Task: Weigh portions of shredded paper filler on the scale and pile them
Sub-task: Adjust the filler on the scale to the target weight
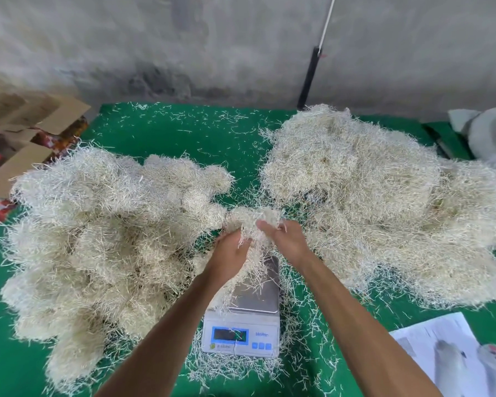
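Shredded paper filler portion [252,224] is hanging above the scale [246,310], both the left hand [231,250] and right hand [284,239] pinching it; loose strands are likely shedding, skewing the weight.

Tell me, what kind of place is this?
Probably a small packing workshop: a digital scale on a green-covered table, big heaps of shredded paper filler, cardboard boxes alongside, and a bare concrete wall behind.
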Available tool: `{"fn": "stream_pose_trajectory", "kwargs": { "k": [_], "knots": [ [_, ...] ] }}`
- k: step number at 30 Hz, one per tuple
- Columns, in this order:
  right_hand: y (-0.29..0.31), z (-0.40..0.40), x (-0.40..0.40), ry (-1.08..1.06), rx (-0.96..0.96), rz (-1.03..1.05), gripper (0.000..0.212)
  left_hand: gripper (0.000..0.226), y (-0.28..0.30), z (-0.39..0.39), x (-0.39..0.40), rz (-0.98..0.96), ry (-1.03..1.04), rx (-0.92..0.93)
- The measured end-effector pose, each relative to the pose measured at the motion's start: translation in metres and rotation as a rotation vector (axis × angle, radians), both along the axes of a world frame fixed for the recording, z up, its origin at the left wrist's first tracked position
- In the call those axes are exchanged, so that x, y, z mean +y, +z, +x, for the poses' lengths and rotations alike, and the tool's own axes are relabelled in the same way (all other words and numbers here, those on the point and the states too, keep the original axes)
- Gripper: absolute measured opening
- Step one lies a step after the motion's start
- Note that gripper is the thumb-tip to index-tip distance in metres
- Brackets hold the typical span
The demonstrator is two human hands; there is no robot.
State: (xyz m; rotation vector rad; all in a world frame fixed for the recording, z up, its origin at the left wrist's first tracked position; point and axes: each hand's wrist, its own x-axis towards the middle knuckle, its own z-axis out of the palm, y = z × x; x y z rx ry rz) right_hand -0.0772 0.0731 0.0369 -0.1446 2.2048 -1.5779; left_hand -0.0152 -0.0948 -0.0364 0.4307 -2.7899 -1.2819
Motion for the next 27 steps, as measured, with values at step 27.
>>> {"fn": "stream_pose_trajectory", "kwargs": {
  "k": [27],
  "knots": [
    [-0.005,-0.026,0.001,-0.464,0.001,-0.196,0.042,0.053,0.008,0.000,0.014,-0.066,-0.139,-0.001]
  ]
}}
